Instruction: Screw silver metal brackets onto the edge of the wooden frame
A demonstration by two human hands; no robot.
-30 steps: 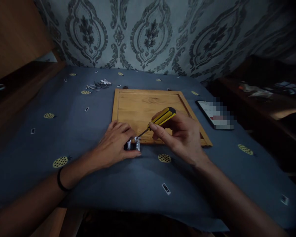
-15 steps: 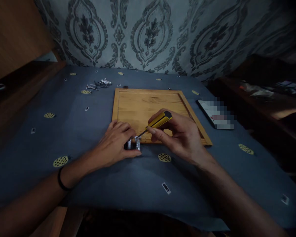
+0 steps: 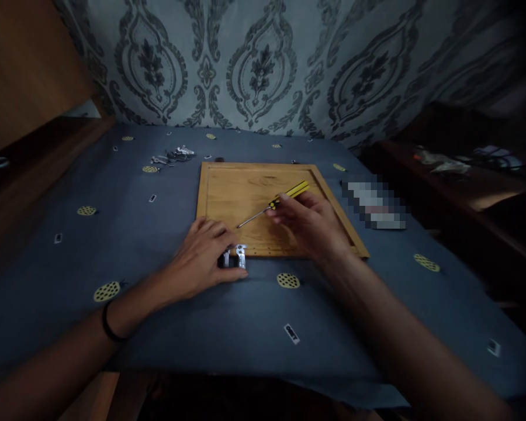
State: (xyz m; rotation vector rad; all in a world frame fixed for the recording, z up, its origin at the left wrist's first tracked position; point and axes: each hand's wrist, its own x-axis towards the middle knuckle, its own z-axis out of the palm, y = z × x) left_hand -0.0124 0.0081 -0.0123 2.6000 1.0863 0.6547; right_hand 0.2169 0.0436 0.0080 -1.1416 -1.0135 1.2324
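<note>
A wooden cabinet door with a raised frame lies flat on the cloth-covered table. At its near edge, left of the middle, sits a silver metal hinge. My left hand grips around the hinge, fingers over the door's edge and thumb along the near side; part of the hinge is hidden behind the fingers. In my right hand is a yellow and black screwdriver, held by its handle above the door. Its thin shaft points down and left, the tip apart from the hinge.
Small metal hardware lies in a pile at the back left of the blue tablecloth. A phone-like item, partly blurred out, is right of the door. Wooden furniture borders the left; a dark shelf with clutter stands right.
The screwdriver has lifted off the hinge, and its tip now hangs over the door panel. My right hand has turned and loosened its pinch somewhat. My left hand stays at the hinge.
</note>
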